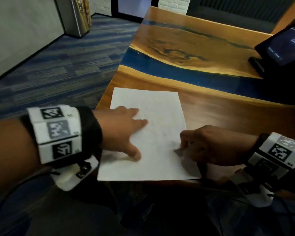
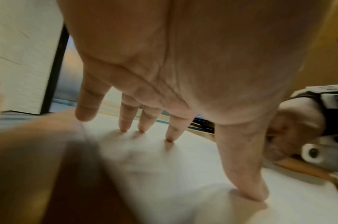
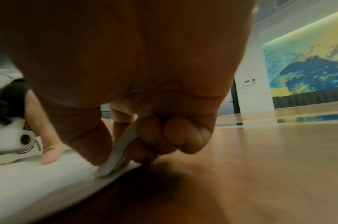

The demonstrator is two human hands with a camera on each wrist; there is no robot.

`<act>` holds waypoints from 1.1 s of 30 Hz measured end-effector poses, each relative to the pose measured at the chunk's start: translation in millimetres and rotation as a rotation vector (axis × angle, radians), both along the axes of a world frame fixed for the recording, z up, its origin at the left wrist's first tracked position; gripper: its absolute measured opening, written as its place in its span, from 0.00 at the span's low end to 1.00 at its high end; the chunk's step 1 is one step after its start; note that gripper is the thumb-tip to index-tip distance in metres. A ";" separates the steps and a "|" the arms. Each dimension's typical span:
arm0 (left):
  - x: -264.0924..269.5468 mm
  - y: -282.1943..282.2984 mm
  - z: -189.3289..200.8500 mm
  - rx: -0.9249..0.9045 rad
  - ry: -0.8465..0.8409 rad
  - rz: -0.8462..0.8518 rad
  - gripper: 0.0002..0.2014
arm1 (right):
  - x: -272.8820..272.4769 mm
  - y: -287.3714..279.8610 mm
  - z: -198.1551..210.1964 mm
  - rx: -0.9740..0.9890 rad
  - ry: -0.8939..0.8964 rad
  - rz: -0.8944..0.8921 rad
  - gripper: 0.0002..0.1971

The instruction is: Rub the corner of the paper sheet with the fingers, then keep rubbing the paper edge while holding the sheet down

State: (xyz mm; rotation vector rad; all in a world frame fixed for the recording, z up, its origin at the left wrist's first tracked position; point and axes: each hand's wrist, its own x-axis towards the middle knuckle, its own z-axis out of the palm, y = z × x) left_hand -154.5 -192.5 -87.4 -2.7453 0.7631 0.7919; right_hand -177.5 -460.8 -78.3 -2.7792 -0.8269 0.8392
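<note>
A: Pressing down, the left hand [image 1: 124, 132] has its fingers [image 2: 126, 121] straight and spread on the paper [image 1: 148, 137], which lies flat at the desk's [image 1: 228, 113] near left corner.

B: The left wrist view adds detail: three fingertips and the thumb touch the sheet, while the little finger is lifted clear.

A: And the right hand [image 1: 216, 147]? From the head view I only see it curled at the paper's right edge.

B: The right wrist view shows more. Thumb and forefinger pinch a thin grey piece [image 3: 122, 145], its lower end touching the paper by that edge. What it is, I cannot tell. The other fingers are curled into the palm.

A: The head view alone shows the tablet [image 1: 283, 46] on its stand at the desk's far right edge, well apart from the sheet, and a metal bin [image 1: 75, 16] on the carpet.

B: Only the right wrist view shows a blue and yellow painting [image 3: 306, 66] on the far wall.
</note>
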 end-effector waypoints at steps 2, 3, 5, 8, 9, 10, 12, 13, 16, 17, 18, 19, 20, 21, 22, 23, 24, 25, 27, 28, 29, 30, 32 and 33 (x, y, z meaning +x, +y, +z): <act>7.3 27.9 2.0 0.031 0.008 0.055 0.56 | 1.0 -8.3 7.3 -0.048 0.077 -0.071 0.05; 8.8 37.7 0.2 0.033 0.017 0.072 0.56 | 2.1 -11.2 12.2 -0.037 0.089 -0.110 0.06; 8.3 46.0 -4.8 0.008 0.026 0.085 0.56 | 0.1 -7.6 21.2 0.152 0.099 -0.237 0.10; 6.7 41.0 -10.2 -0.048 0.021 0.083 0.57 | -18.6 22.9 25.1 0.722 0.327 -0.511 0.13; 7.0 38.7 -11.3 -0.062 0.017 0.075 0.57 | -29.0 36.5 19.2 0.846 0.456 -0.554 0.12; 7.3 37.0 -12.1 -0.066 0.013 0.064 0.58 | -39.0 47.4 10.2 0.908 0.595 -0.576 0.11; 8.1 36.1 -12.8 -0.053 0.009 0.037 0.58 | -51.8 58.6 -8.4 0.941 0.841 -0.626 0.13; 7.8 36.5 -13.1 -0.046 0.010 0.029 0.58 | -52.5 57.0 -14.1 1.003 0.928 -0.674 0.13; 6.8 36.7 -14.3 -0.049 -0.002 0.016 0.59 | -31.4 30.9 -14.7 1.354 0.759 -1.096 0.12; 6.6 36.8 -15.3 -0.061 0.001 0.017 0.59 | -25.4 23.3 -10.3 1.423 0.594 -1.235 0.13; 6.1 36.9 -15.3 -0.078 0.012 0.023 0.59 | -23.2 18.9 -5.7 1.443 0.469 -1.297 0.12; 6.3 37.6 -14.7 -0.099 0.030 0.037 0.59 | -24.9 19.5 -2.3 1.452 0.458 -1.273 0.11; 6.9 38.9 -12.4 -0.126 0.049 0.061 0.60 | -29.6 25.6 -1.4 1.416 0.541 -1.184 0.10; 7.9 41.7 -9.7 -0.148 0.064 0.088 0.61 | -36.0 34.8 -2.4 1.335 0.667 -1.081 0.09; 8.5 44.7 -6.8 -0.149 0.072 0.103 0.61 | -43.6 43.2 -4.2 1.225 0.758 -1.009 0.10; 9.4 47.9 -4.5 -0.122 0.068 0.102 0.61 | -48.7 47.1 -7.1 1.126 0.793 -0.978 0.10; 10.5 51.1 -4.2 -0.081 0.057 0.088 0.61 | -49.4 47.0 -6.5 1.071 0.767 -0.989 0.10; 10.9 54.3 -5.4 -0.047 0.044 0.069 0.61 | -43.9 43.4 -3.3 1.057 0.682 -1.025 0.10; 10.5 57.5 -8.8 -0.026 0.029 0.038 0.60 | -26.7 32.9 8.1 0.996 0.422 -1.049 0.14; 10.4 56.3 -10.2 -0.025 0.026 0.027 0.61 | -18.7 29.6 15.0 0.917 0.300 -1.016 0.14; 10.7 53.0 -11.7 -0.023 0.024 0.018 0.61 | -12.3 28.5 20.2 0.830 0.222 -0.949 0.12; 11.0 48.3 -12.0 -0.022 0.022 0.010 0.61 | -7.3 29.0 22.5 0.768 0.197 -0.868 0.10; 11.3 38.1 -11.2 -0.029 0.015 -0.007 0.61 | 1.5 36.6 21.3 0.722 0.232 -0.737 0.09; 11.6 33.9 -10.2 -0.033 0.008 -0.016 0.62 | 5.8 41.9 20.1 0.710 0.251 -0.696 0.09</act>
